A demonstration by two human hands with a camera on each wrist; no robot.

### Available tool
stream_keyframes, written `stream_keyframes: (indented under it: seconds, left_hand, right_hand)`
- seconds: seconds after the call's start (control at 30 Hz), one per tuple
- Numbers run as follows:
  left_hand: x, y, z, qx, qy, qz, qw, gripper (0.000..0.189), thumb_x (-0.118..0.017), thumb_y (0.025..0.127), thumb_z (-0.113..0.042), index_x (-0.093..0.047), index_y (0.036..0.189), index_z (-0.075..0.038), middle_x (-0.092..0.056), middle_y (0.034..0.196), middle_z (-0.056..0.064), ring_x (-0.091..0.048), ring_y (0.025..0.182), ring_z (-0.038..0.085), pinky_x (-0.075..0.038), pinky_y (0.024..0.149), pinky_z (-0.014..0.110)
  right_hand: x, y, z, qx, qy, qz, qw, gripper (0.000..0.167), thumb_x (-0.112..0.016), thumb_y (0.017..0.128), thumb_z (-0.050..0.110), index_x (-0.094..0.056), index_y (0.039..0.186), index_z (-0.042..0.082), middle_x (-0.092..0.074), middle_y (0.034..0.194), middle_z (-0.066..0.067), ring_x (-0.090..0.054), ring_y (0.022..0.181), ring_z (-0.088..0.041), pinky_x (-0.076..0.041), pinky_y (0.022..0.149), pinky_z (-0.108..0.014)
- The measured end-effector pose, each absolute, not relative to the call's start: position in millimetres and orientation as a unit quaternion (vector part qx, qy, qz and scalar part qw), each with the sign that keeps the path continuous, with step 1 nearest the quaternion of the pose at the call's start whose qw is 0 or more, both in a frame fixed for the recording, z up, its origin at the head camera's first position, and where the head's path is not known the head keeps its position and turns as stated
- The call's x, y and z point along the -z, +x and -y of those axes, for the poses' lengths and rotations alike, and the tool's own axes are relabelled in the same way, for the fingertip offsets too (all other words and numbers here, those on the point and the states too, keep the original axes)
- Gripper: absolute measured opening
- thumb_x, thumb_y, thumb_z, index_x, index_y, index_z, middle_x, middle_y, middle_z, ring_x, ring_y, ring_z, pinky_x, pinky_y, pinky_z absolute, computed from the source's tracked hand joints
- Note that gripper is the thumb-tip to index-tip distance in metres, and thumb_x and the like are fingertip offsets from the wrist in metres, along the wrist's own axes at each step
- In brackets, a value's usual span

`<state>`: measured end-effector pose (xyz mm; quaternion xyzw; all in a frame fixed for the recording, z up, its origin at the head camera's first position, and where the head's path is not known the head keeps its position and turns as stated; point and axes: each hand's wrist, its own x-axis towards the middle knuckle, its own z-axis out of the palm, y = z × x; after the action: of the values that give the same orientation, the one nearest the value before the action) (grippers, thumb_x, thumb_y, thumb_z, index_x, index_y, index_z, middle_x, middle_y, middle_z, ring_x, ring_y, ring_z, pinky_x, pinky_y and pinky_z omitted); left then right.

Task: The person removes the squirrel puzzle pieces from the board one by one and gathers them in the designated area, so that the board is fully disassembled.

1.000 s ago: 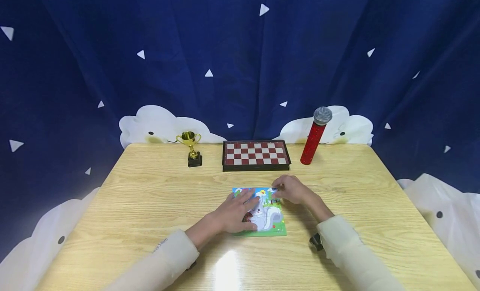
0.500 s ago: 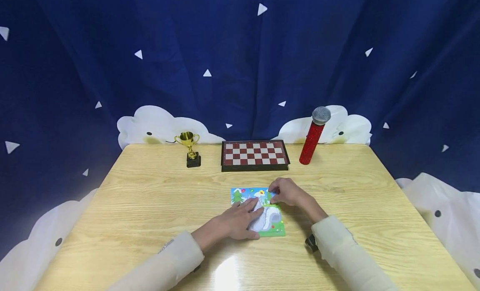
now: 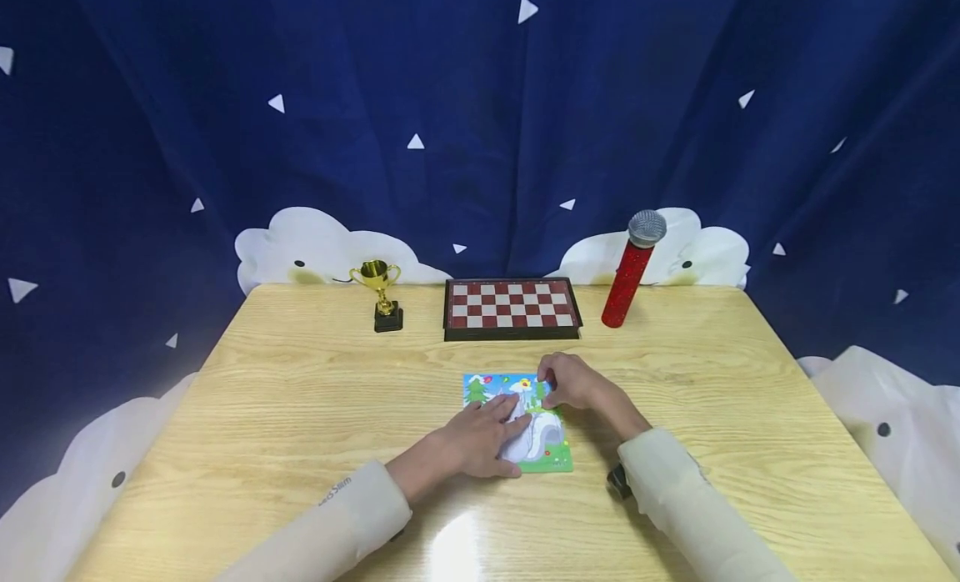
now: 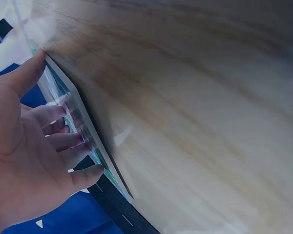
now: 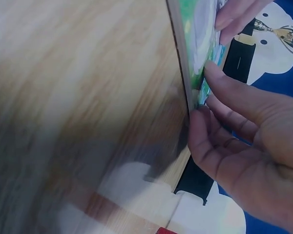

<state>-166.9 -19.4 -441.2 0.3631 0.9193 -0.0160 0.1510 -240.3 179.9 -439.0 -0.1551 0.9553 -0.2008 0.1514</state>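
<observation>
A colourful squirrel puzzle (image 3: 551, 459) lies flat on the wooden table in the head view, with green grass, a blue sky and fir trees. My left hand (image 3: 476, 440) rests on its left and middle part with fingers stretched out, hiding much of the squirrel. At the puzzle's upper right corner is my right hand (image 3: 573, 382), its fingers bent. In the right wrist view the right thumb (image 5: 224, 83) lies on the picture face while the curled fingers (image 5: 200, 131) meet the edge. The left wrist view shows the puzzle (image 4: 83, 114) edge-on under the left fingertips.
Behind the puzzle sits a red-and-white checkered board (image 3: 512, 307) in a black case. To its left stands a gold trophy cup (image 3: 381, 286) on a black base. A red microphone (image 3: 628, 278) stands upright at right. A dark blue curtain (image 3: 450, 82) hangs beyond the table.
My right hand has shifted slightly left at the upper right corner, and a dark patch there no longer shows. My left hand has slid a little right and down across the picture.
</observation>
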Motion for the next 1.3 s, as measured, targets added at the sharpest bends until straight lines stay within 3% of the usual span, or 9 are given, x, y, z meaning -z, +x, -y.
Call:
stream_keyframes:
  seconds: [0.37, 0.67, 1.0, 1.3]
  left_hand:
    - [441.8, -167.0, 19.9, 0.030, 0.366, -0.920, 0.137, 0.077, -0.053, 0.087, -0.061, -0.026, 0.151, -0.026, -0.017, 0.160, 0.006, -0.019, 0.147, 0.021, -0.028, 0.115, 0.045]
    - [444.4, -165.9, 18.5, 0.035, 0.367, -0.920, 0.136, 0.078, -0.053, 0.087, -0.062, -0.026, 0.151, -0.027, -0.017, 0.160, 0.005, -0.019, 0.147, 0.021, -0.030, 0.114, 0.045]
    - [446.9, -166.8, 20.7, 0.035, 0.374, -0.918, 0.125, 0.077, -0.052, 0.087, -0.062, -0.026, 0.151, -0.027, -0.018, 0.160, 0.006, -0.020, 0.147, 0.021, -0.031, 0.114, 0.044]
    - [447.4, -166.2, 23.4, 0.025, 0.378, -0.917, 0.128, 0.077, -0.051, 0.088, -0.060, -0.024, 0.152, -0.026, -0.016, 0.160, 0.007, -0.019, 0.147, 0.022, -0.029, 0.115, 0.045]
  right_hand:
    - [434.8, -241.9, -178.2, 0.209, -0.132, -0.955, 0.162, 0.034, -0.081, 0.071, 0.010, -0.059, 0.097, 0.008, -0.058, 0.093, -0.005, -0.052, 0.085, -0.017, -0.048, 0.081, -0.034]
    - [435.3, -239.1, -182.4, 0.265, -0.126, -0.948, 0.122, 0.005, -0.066, 0.087, 0.011, -0.062, 0.085, 0.010, -0.058, 0.078, -0.001, -0.050, 0.072, -0.013, -0.042, 0.065, -0.025]
    - [429.7, -240.5, -194.8, 0.321, -0.121, -0.932, 0.121, 0.008, -0.059, 0.092, 0.008, -0.063, 0.086, 0.010, -0.058, 0.077, -0.002, -0.049, 0.068, -0.014, -0.042, 0.058, -0.024]
    - [415.3, -237.6, -219.3, 0.308, -0.145, -0.937, 0.074, 0.007, -0.057, 0.093, 0.008, -0.062, 0.090, 0.006, -0.058, 0.082, -0.005, -0.050, 0.076, -0.016, -0.043, 0.065, -0.025]
